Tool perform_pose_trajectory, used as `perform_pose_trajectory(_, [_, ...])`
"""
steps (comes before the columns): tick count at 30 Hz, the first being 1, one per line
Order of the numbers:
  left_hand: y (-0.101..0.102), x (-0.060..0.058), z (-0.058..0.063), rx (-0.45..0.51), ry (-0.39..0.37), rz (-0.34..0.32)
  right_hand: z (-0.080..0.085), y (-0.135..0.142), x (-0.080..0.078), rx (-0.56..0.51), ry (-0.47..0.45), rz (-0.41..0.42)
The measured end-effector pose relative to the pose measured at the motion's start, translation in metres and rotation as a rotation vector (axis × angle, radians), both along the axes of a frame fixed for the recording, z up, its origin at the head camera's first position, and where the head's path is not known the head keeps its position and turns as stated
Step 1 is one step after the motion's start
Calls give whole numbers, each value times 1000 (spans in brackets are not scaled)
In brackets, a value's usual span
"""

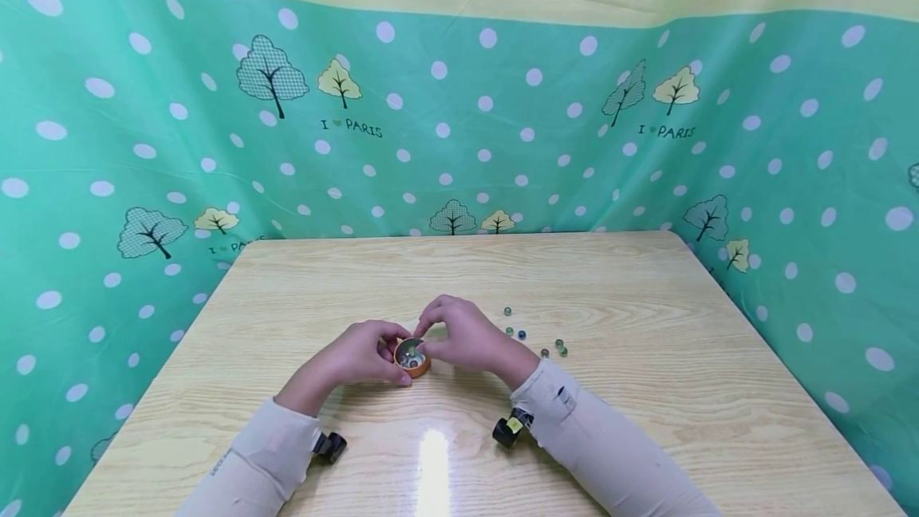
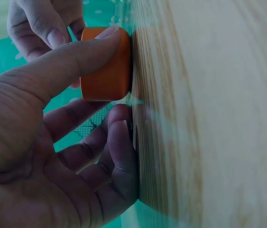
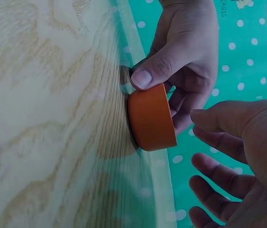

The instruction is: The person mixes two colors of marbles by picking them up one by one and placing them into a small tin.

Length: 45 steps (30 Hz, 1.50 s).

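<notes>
A small round orange cup (image 1: 420, 371) stands upright on the wooden table, with several glass marbles (image 1: 412, 359) inside it. My left hand (image 1: 364, 353) grips the cup from the left, its thumb (image 2: 95, 52) pressed along the outer wall and the fingers round the far side. Over the cup's right rim hangs my right hand (image 1: 463, 333), fingers bent loosely downward. In the right wrist view its thumb and fingers (image 3: 218, 178) are apart from the cup's wall, and no marble shows between them.
Several loose glass marbles lie on the table (image 1: 610, 405) to the right of my right hand, among them a blue marble (image 1: 522, 335) and a green marble (image 1: 507, 311). A green polka-dot curtain (image 1: 459, 126) hangs behind the table and along both sides.
</notes>
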<state>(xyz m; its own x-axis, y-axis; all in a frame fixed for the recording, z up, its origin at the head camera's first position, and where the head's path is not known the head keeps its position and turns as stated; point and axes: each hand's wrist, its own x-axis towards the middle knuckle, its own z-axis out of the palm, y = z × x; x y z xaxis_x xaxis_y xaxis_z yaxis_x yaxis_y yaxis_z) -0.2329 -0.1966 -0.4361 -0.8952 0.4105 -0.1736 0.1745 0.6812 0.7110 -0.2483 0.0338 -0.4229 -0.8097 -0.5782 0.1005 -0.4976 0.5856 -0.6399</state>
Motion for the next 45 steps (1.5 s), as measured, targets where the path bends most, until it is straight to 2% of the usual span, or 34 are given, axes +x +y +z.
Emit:
perform_pose_trajectory(24, [0, 2, -1, -6, 14, 6, 11, 25, -17, -18, 4, -88])
perform_pose_trajectory(33, [0, 3, 0, -7, 17, 21, 13, 49, -33, -35, -3, -201])
perform_pose_trajectory(45, [2, 4, 1, 2, 10, 14, 11, 85, -52, -107, -64, -263])
